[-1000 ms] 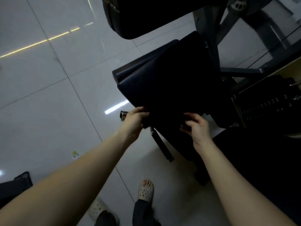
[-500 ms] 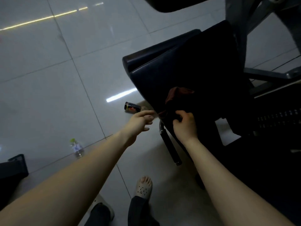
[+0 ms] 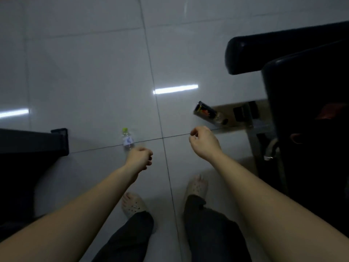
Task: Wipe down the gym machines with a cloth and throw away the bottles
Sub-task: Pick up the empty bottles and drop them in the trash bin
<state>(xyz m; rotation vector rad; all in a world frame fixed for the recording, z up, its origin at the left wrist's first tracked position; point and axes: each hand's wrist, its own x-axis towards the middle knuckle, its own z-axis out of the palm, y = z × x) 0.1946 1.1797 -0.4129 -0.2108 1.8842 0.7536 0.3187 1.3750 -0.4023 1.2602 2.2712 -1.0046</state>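
Note:
A small clear bottle [image 3: 127,139] with a green cap stands on the pale tiled floor, just beyond my left hand [image 3: 140,160], whose fingers are loosely curled and hold nothing. A dark bottle [image 3: 209,112] with a printed label lies on its side near the machine's base, a little past my right hand [image 3: 204,143], which hangs empty with curled fingers. The black padded seat [image 3: 306,95] of the gym machine fills the right side. A reddish-brown cloth [image 3: 329,111] lies on the seat, dim and partly hidden.
A dark machine part [image 3: 32,142] juts in from the left edge. A metal frame post [image 3: 253,129] rises under the seat. My feet in pale perforated sandals [image 3: 197,186] stand on the floor [image 3: 90,72], which stretches wide between the machines.
My view has swung left and down from the seat to the floor. My right hand let go of the cloth, left on the seat. Both hands came off the machine and lowered.

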